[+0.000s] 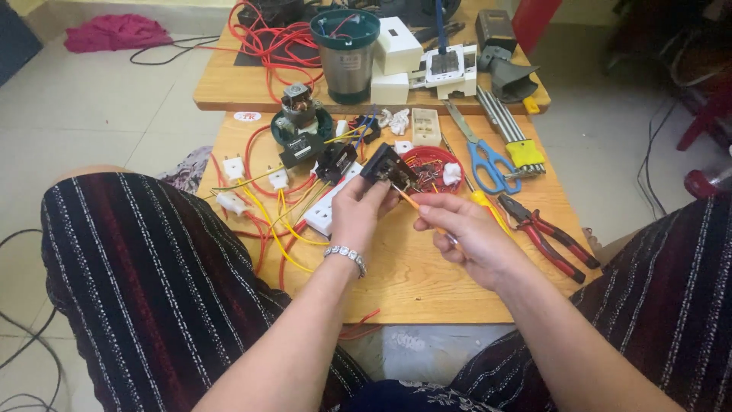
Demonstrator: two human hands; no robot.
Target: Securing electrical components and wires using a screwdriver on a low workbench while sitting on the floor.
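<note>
My left hand (358,212) holds a small black electrical switch block (389,168) up over the low wooden table (412,282). My right hand (465,236) grips a thin orange-handled screwdriver (415,204), its tip pointing up-left into the back of the black block. A silver bracelet (347,255) sits on my left wrist. Both hands hover above the table's middle, just in front of a red round lid (427,158) holding small parts.
Red and yellow wires (267,214) with white connectors, a white socket strip (324,214), a small motor (299,107), blue-handled scissors (488,160), red pliers (549,236), a metal canister (345,57) and white boxes (396,53) lie around. My striped-trousered knees flank the table.
</note>
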